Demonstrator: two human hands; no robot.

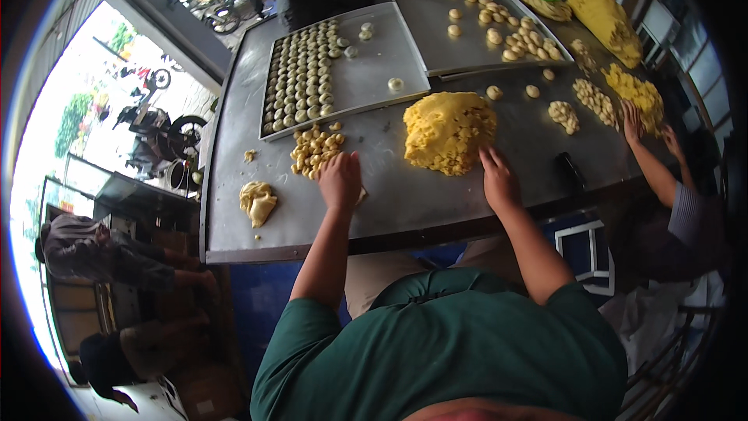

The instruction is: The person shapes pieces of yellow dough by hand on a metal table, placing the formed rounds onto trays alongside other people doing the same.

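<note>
Neither hand's closure or hold can be told. Right hand [500,181] touches the yellow paste mound [448,129], left hand [340,182] the dough pieces [313,148]; both heaps presumably sit there for easy reach

On the grey metal surface [417,214], the bare right hand [501,181] was at a crumbly yellow mound [448,129], the bare left hand [340,181] beside small, pale dough lumps [312,150].

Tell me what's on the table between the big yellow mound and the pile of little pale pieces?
The head view shows bare metal tabletop between the yellow mound and little pieces, with the left grip at the near side.
</note>
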